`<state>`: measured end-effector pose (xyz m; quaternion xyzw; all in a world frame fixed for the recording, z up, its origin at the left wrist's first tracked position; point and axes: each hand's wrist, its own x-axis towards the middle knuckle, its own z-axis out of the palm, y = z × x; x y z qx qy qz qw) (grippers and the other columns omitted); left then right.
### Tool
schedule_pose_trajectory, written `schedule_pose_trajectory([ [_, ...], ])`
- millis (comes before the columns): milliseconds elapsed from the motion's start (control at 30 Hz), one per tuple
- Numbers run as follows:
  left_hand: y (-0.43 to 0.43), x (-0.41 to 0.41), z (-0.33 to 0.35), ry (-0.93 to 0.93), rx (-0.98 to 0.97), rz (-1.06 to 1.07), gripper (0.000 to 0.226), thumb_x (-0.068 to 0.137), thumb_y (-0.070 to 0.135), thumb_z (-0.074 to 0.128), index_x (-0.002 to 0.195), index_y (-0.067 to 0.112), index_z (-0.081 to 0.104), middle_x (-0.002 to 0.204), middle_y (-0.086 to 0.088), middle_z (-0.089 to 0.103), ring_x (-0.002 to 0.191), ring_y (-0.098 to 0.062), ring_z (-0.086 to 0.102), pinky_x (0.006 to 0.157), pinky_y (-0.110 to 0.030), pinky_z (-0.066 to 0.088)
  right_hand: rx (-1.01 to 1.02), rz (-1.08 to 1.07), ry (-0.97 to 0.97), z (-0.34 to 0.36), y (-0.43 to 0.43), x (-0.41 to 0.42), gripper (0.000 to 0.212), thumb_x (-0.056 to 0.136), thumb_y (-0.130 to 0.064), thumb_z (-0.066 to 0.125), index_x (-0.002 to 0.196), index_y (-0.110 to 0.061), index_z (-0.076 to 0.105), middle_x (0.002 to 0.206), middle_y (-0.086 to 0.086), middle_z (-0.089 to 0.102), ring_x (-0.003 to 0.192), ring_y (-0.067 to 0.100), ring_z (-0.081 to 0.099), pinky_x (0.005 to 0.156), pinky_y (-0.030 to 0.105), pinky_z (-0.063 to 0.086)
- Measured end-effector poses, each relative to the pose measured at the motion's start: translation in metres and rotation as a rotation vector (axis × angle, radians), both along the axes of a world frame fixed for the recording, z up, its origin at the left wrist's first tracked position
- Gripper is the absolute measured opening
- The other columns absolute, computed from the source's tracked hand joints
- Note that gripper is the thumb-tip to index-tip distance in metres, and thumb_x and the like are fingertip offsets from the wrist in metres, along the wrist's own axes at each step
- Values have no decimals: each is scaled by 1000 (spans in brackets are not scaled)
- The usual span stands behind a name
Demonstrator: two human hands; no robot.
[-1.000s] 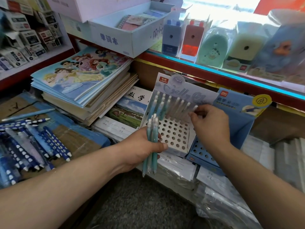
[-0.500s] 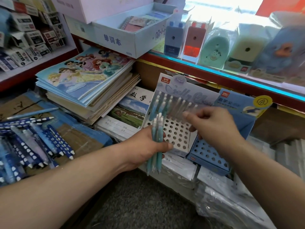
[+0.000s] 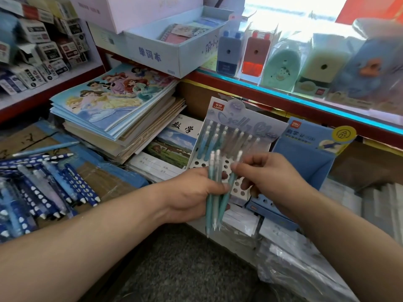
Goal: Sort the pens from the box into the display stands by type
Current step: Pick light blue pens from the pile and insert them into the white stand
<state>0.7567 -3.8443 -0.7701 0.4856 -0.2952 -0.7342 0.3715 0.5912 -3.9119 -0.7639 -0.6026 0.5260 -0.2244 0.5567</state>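
- Head view: our left hand (image 3: 192, 195) is curled round a bundle of teal pens (image 3: 211, 192), thumb across the front. The pens are held roughly upright, with their caps above the fist and their tips pointing down below it.
- Our right hand (image 3: 269, 177) pinches a single teal pen (image 3: 231, 182) near its upper end, with the fingertips (image 3: 237, 168) closed on the barrel. This pen leans to the right, and its lower end lies against the bundle. We cannot tell whether the left hand also grips it.
- Both hands are in front of the white display stand (image 3: 220, 115), which leans back under the red shelf edge.
- A row of standing pens (image 3: 225, 138), teal on the left and paler on the right, fills the back holes of that stand. The front holes we can see are bare.
- Just to its right, touching or nearly so, stands the blue display stand (image 3: 305, 160). We see no pens in the part of its holed base that shows.
- Far to the left, dark blue pens (image 3: 50, 184) with white dots lie heaped in the cardboard box (image 3: 102, 177), well apart from both stands.
- A stack of notebooks (image 3: 113, 101) lies between the box and the stands.
- Pencil sharpeners (image 3: 255, 55) line the shelf above.
- Plastic-wrapped packs (image 3: 294, 258) lie at the lower right.
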Motion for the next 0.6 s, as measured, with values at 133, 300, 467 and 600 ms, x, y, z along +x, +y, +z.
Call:
schedule_pose_trajectory([
  [133,1,3,-4,-47,36,103,20,99,-5,51,116,6,54,92,-12,57,84,-21,61,85,-43,59,-141,-215,-50,1,-17,-15,9,95,-27,69,97,-19,73,89,0,73,74,13,68,59,24,53],
  [300,5,10,-13,-81,37,62,19,100,2,55,116,9,51,93,-12,62,88,-24,68,85,-48,60,-437,-355,78,-11,-33,-22,7,95,-30,70,101,-28,72,90,-12,70,87,6,67,68,23,55],
  [467,4,12,-16,-134,15,42,19,100,6,57,117,13,50,89,-8,57,81,-20,61,87,-52,59,-599,-326,276,-23,-40,-16,17,97,-29,67,109,-21,75,92,-13,68,88,5,64,78,26,52],
  [600,4,10,-18,-150,14,48,14,101,7,57,111,15,50,90,-8,54,78,-18,57,84,-48,60,-656,-340,347,-27,-42,-13,18,97,-32,66,109,-23,75,98,-9,73,92,11,66,80,33,56],
])
